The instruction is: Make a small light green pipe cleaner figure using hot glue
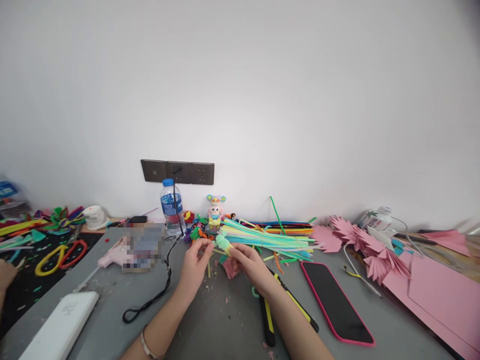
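Observation:
A small mint-green and yellow fuzzy piece is held up above the grey table mat. My right hand pinches its yellow lower end between thumb and fingers. On its other side, my left hand has thumb and forefinger closed together beside the green top; whatever is between those fingertips is too small to make out. Just below the hands lies a pink folded paper piece. Behind them are a small figurine and a bundle of pastel pipe cleaners.
A water bottle, black cable, pink glue gun and white power bank are on the left. Yellow-black pliers, a phone and pink paper lie right. Another person's hand shows at the left edge.

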Tool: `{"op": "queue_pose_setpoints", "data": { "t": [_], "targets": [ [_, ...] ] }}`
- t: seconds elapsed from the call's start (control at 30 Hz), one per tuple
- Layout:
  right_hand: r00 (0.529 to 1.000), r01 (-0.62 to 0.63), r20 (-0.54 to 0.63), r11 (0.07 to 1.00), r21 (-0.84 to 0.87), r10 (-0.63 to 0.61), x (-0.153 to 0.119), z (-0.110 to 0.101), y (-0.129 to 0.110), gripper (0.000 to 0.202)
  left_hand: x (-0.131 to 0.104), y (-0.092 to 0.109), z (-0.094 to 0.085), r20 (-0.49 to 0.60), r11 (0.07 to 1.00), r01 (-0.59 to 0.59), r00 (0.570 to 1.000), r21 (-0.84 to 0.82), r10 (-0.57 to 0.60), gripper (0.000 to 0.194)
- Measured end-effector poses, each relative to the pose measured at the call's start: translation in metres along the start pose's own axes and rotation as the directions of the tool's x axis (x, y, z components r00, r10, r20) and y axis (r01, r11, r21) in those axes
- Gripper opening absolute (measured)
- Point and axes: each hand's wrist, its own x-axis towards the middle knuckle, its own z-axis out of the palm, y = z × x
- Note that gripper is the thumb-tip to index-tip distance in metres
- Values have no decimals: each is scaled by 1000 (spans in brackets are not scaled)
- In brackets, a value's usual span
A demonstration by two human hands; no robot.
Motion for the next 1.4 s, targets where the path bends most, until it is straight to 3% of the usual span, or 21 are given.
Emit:
{"op": "queue_pose_setpoints", "data": {
  "t": [0.2,0.47,1.4],
  "targets": [
    [998,36,-55,999,14,-35,-1,-1,-4,36,-1,0,-1,21,996,89,996,-11,-89,36],
    [999,12,-53,1000,26,-11,-1,-1,-3,34,1,-13,2,58,997,70,996,-26,-69,33],
    [996,81,-32,984,-160,-87,3,-2,-2,43,1,-14,0,114,998,-44,993,35,40,22]
  ]
}}
